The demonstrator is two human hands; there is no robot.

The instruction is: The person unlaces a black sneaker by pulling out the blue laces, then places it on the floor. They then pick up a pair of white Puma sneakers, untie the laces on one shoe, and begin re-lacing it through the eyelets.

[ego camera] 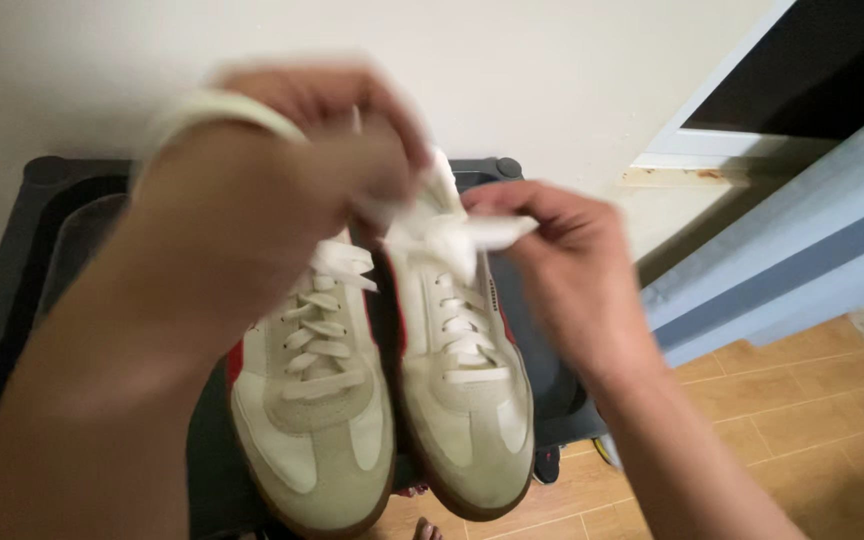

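Seen from above, a person's two bare forearms reach forward over a pair of cream sneakers. The left hand (292, 150), blurred and wearing a pale wristband (214, 110), has its fingers pinched shut on a white lace (432, 200). The right hand (552, 250) pinches the other end of the same lace between thumb and fingertips, just above the right sneaker (467, 400). The left sneaker (317, 430) sits beside it, touching or nearly so (its own laces lie flat and crossed). Both shoes have suede toe caps, red side trim and brown gum soles, toes pointing toward the viewer. They rest on a dark plastic rack (42, 200) that stands against a plain off-white wall (552, 70). Below, a tan wood-look floor (802, 400) shows, with a toe (430, 528) at the frame's bottom edge. To the right stands a pale blue door (802, 250) beneath a white frame (722, 110) with darkness behind it.
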